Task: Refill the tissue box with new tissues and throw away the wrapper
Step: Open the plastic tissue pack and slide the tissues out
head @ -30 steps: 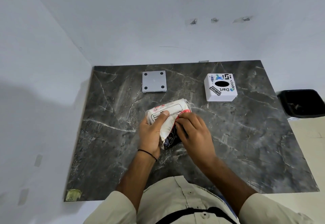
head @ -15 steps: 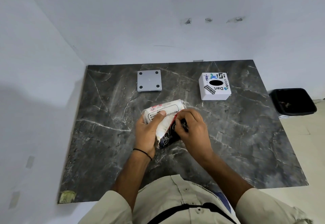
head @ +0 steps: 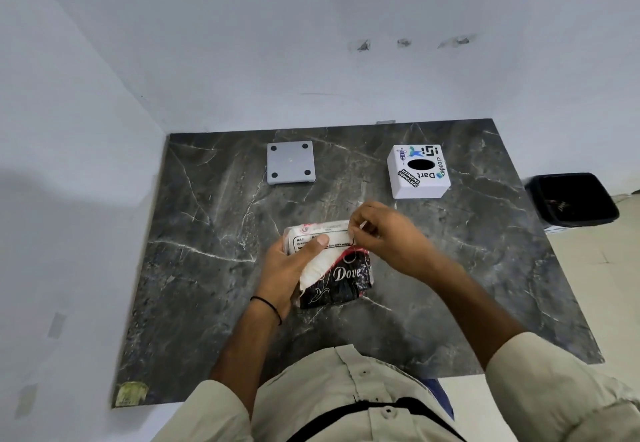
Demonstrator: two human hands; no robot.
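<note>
A tissue pack in a black, white and red "Dove" wrapper lies at the middle of the dark marble table. My left hand grips its left side, thumb on the white label. My right hand pinches the wrapper's upper right edge with its fingertips. White tissue shows through a torn opening beside my left thumb. The white tissue box, covered in stickers with a black oval slot, stands at the back right. Its grey base plate lies apart at the back left, feet up.
A black bin sits on the floor just past the table's right edge. Walls close off the table's left and back sides. A yellowish sticker marks the near left corner.
My right hand has moved from the front of the pack up to its top right edge, uncovering the black "Dove" face. The left hand keeps its grip.
</note>
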